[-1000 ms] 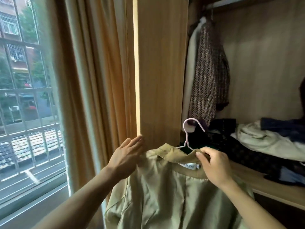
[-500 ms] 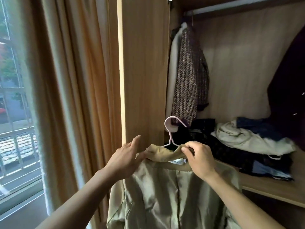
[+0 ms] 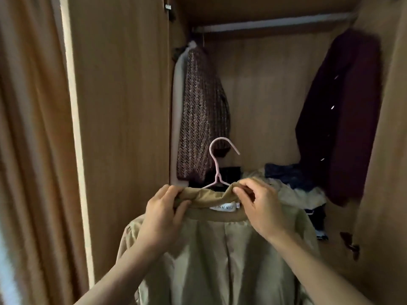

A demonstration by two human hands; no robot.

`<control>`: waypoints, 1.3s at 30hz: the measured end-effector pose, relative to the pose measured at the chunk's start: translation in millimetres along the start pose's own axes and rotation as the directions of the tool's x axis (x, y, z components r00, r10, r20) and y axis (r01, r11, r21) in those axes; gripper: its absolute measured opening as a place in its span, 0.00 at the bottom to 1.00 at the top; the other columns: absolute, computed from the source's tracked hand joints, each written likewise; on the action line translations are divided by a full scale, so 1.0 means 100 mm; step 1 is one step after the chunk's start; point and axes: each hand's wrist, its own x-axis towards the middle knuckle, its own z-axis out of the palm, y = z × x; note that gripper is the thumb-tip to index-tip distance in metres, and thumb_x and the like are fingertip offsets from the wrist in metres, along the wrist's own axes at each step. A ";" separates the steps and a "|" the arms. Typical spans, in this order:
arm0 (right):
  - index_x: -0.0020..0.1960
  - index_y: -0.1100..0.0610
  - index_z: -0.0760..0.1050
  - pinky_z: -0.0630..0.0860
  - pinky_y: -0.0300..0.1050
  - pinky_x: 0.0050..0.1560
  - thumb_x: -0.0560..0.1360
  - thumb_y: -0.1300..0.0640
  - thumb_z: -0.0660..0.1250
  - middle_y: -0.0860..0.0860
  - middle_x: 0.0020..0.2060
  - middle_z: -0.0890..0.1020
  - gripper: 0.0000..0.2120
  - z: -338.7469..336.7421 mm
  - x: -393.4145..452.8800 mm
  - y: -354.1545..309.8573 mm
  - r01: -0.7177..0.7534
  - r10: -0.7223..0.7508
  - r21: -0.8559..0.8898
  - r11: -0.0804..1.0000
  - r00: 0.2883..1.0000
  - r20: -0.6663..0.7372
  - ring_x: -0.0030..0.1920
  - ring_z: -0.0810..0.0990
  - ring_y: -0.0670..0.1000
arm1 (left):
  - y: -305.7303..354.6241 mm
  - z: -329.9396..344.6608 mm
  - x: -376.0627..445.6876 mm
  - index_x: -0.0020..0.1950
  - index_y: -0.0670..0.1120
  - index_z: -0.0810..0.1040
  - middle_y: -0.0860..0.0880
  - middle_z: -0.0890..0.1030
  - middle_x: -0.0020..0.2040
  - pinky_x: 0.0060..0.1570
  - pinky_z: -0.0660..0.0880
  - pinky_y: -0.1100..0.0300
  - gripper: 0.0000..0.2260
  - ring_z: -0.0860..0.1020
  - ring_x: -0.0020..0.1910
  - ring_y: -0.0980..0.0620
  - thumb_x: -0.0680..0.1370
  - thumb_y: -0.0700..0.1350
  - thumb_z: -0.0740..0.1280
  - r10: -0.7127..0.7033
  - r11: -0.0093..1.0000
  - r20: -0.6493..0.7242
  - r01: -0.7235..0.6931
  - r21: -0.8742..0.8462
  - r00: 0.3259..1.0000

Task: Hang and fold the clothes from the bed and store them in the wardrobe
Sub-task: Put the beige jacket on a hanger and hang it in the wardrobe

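- Open wardrobe (image 3: 275,89) straight ahead, wood-lined, with one pale rail (image 3: 273,24) across the top; tan curtain (image 3: 33,128) at far left.
- Left hand (image 3: 164,213) raised at chest height, forearm reaching up from the lower left, fingers curled over the left end of the collar (image 3: 211,194) and thumb under it: grip clamped on the beige coat (image 3: 220,256).
- Right hand (image 3: 262,208) raised beside it, forearm coming from the lower right, thumb and fingertips pinching the right end of the same collar: grip clamped on the coat too.
- One beige coat, held up near the viewer in front of the wardrobe opening, lining side facing out, white label (image 3: 224,207) between the two hands, body hanging down out of view at the bottom.
- One pink hanger (image 3: 217,164) inside the coat, hook standing up above the collar, well below the rail and not on it.
- Three garments hanging on the rail: one pale garment (image 3: 178,106) at far left, one brown tweed jacket (image 3: 203,115) just beside it, one dark maroon coat (image 3: 343,119) at right.
- One heap of loose clothes (image 3: 293,183) on the wardrobe shelf behind the hands, dark blue and cream pieces among them; number of pieces cannot be told.
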 end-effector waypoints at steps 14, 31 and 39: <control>0.52 0.56 0.80 0.69 0.28 0.48 0.77 0.59 0.70 0.47 0.43 0.80 0.04 -0.41 1.40 1.51 0.176 -0.160 0.068 0.982 0.968 -0.193 0.44 0.76 0.43 | 0.55 0.80 1.66 0.53 0.49 0.77 0.58 0.77 0.43 0.44 0.68 0.74 0.13 0.74 0.42 0.61 0.72 0.39 0.75 0.144 0.977 -0.213 -0.105 0.184 0.966; 0.52 0.58 0.76 0.69 0.28 0.50 0.72 0.70 0.70 0.49 0.45 0.79 0.12 0.25 3.05 2.34 0.390 -0.353 -0.007 0.921 0.825 -0.441 0.46 0.76 0.43 | -0.23 1.33 3.24 0.53 0.46 0.73 0.52 0.73 0.49 0.42 0.70 0.58 0.19 0.72 0.44 0.53 0.66 0.31 0.70 0.425 0.880 -0.262 -0.327 0.345 0.866; 0.50 0.61 0.76 0.68 0.30 0.49 0.73 0.71 0.69 0.52 0.46 0.77 0.09 0.56 4.04 2.47 0.460 -0.413 -0.050 0.886 0.738 -0.534 0.46 0.76 0.48 | -0.49 1.26 4.06 0.55 0.43 0.76 0.48 0.75 0.49 0.44 0.69 0.60 0.15 0.74 0.47 0.49 0.70 0.34 0.70 0.536 0.790 -0.255 -0.371 0.489 0.805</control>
